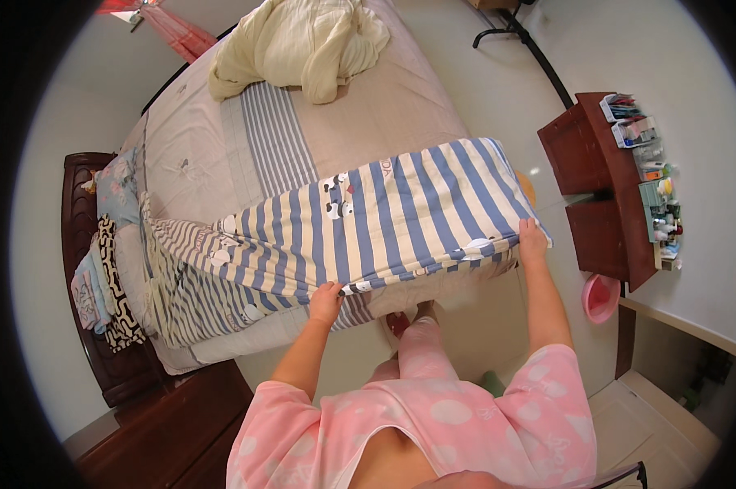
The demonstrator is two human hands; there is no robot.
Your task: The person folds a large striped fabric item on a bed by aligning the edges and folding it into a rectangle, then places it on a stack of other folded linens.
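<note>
A blue-and-cream striped duvet cover (400, 204) with panda prints lies across the near part of the bed, its left part bunched and twisted. My left hand (326, 302) grips its near edge around the middle. At the right, my right hand (532, 239) holds the near right corner, my arm stretched out. Between my hands the edge runs roughly straight, with small folds. A crumpled cream quilt (311, 45) is heaped on the far side of the bed.
The bed (376, 114) has a beige sheet with a striped band. A dark wooden headboard (78, 220) stands left, with pillows (119, 191) and folded cloths near it. Rightward are a dark red dresser (604, 179) topped with small items, and a pink basin (601, 298) on the floor.
</note>
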